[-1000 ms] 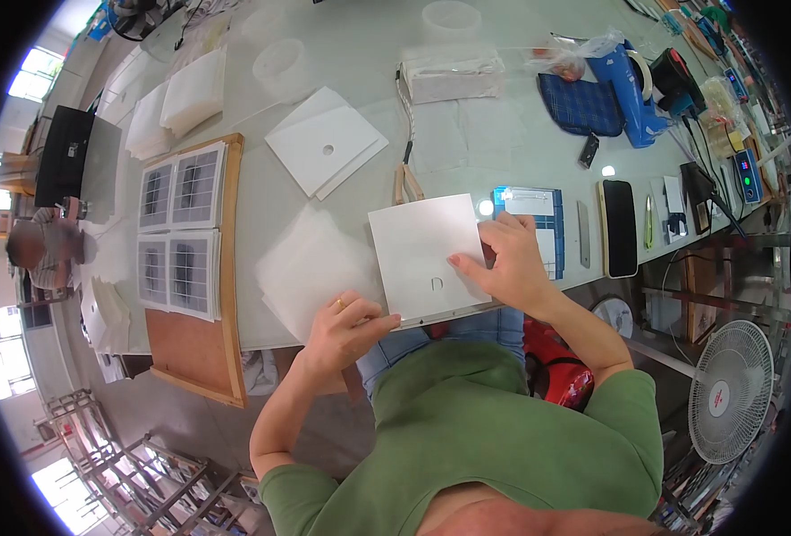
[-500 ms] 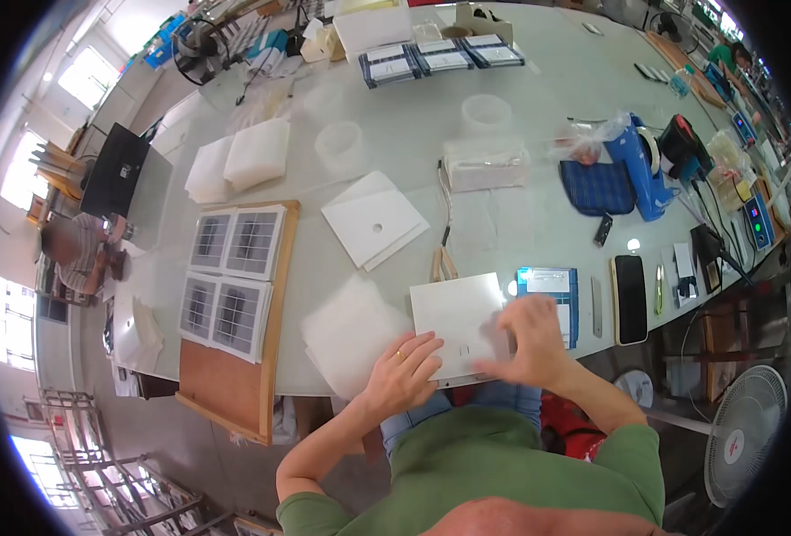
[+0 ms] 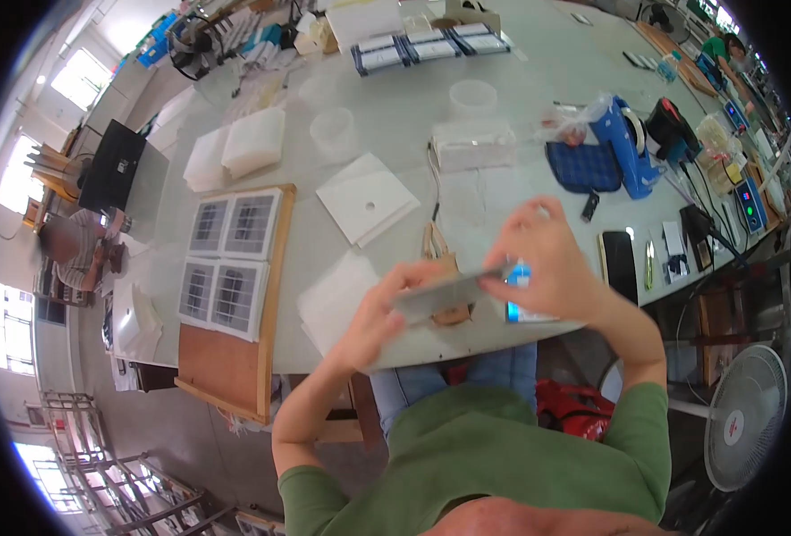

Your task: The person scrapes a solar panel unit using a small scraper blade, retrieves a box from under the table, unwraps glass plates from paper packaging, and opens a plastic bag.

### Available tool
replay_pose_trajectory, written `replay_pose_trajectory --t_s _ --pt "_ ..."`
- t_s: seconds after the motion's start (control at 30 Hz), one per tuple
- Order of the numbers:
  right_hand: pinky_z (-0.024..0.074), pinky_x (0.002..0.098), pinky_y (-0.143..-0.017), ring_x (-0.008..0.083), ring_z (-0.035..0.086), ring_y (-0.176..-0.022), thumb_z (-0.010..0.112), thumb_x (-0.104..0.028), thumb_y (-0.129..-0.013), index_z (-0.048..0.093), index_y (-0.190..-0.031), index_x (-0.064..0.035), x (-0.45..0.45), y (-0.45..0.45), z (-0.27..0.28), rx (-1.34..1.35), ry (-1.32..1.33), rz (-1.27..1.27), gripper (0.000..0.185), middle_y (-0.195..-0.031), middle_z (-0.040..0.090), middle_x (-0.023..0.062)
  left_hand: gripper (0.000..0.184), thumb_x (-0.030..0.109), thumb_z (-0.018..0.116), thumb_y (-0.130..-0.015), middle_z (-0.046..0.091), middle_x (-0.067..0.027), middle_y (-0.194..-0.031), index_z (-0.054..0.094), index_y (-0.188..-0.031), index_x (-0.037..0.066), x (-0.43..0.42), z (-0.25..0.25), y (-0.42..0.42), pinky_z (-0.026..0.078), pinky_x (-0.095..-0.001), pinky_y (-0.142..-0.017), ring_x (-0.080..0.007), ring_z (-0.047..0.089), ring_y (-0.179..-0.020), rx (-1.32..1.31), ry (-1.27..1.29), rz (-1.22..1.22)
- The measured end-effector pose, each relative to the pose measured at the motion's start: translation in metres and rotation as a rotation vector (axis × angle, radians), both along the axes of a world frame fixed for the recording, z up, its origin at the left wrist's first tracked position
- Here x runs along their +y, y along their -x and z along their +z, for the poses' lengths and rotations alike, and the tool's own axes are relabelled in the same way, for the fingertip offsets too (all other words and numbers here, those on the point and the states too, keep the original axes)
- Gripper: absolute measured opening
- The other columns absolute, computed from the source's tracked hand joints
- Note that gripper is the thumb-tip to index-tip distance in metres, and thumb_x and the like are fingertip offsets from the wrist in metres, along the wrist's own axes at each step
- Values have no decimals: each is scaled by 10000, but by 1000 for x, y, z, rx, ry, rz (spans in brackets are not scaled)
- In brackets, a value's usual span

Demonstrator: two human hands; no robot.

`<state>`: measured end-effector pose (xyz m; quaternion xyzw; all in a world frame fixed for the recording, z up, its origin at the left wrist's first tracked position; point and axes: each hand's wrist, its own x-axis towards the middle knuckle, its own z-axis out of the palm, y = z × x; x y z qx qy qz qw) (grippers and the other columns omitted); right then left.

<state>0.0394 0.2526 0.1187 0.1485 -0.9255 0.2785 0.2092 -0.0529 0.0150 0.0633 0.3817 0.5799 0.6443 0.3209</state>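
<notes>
Whereas the pale panel (image 3: 449,294) lay flat moments earlier, my left hand (image 3: 370,314) and right hand (image 3: 547,268) now held it tilted by opposite ends above the surface (image 3: 561,71), uncovering a brown object (image 3: 453,315).

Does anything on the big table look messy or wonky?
A little: the white sheets near the middle of the table sit slanted, and the top one doesn't line up with the one underneath. I see nothing spilled.
</notes>
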Motion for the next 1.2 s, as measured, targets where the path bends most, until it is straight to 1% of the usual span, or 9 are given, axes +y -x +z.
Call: replay_pose_trajectory --t_s 0.03,0.13,0.17,0.3,0.6,0.8,0.9,0.97,1.2 --pt "334 379 -875 241 545 -730 752 -167 -617 629 -724 -126 6 6 1 -163 117 29 168 -682 547 39 773 585 382 -866 466 -118 -1309 372 -1350 -18 4 9 -5 291 -347 -1036 -231 434 -1207 -189 84 -26" --pt "387 286 -766 152 555 -698 751 -174 -668 628 -744 -70 17 22 -15 -602 431 67 178 -687 587 32 880 666 228 -867 427 -130 -1372 325 -1369 -51 -2 -21 -11 306 -390 -1041 -265 415 -1247 -1028 -128 -68" --pt "399 257 -720 111 552 -692 755 -181 -681 627 -753 -54 18 26 -21 -899 685 74 194 -700 604 23 880 666 228 -867 427 -130 -1372 325 -1369 -51 -1 -25 -14 306 -390 -1041 -265 415 -1247 -1034 -126 -64" --pt "402 227 -674 76 539 -696 750 -166 -696 638 -778 -27 24 31 -55 -1001 891 138 197 -706 614 10 762 563 286 -894 461 -145 -1332 344 -1362 -36 -1 -40 -22 328 -405 -1025 -269 444 -1216 -1111 -191 -96" --pt "409 222 -691 87 564 -715 755 -156 -698 652 -807 -5 27 32 -61 -1062 861 113 213 -745 642 31 363 80 520 -905 549 -124 -1211 452 -1249 -13 8 -37 -26 482 -392 -908 -225 563 -1077 -1054 90 7" --pt "406 216 -694 78 553 -759 726 -162 -748 551 -939 -47 22 23 -66 -941 781 6 283 -759 608 15 366 104 520 -913 551 -126 -1203 448 -1256 -2 4 -42 -25 494 -402 -896 -231 569 -1071 -1073 74 40" --pt "413 271 -781 107 541 -877 668 -110 -798 466 -844 -82 17 5 -72 -459 905 -63 209 -882 599 57 362 104 519 -913 552 -126 -1200 449 -1255 9 -1 -42 -22 507 -407 -880 -236 576 -1064 -1081 88 83" --pt "401 271 -803 109 545 -861 669 -102 -792 487 -774 -72 16 -11 -77 -493 681 -86 185 -880 602 60 359 109 520 -913 555 -122 -1195 451 -1252 16 -2 -40 -22 514 -414 -869 -238 581 -1058 -1083 91 112" --pt "377 241 -692 84 488 -728 702 -205 -756 584 -756 -39 2 -34 -86 -681 709 -116 204 -764 579 -13 366 135 526 -913 557 -111 -1191 450 -1254 24 -1 -34 -20 513 -418 -861 -234 583 -1054 -1071 121 99"
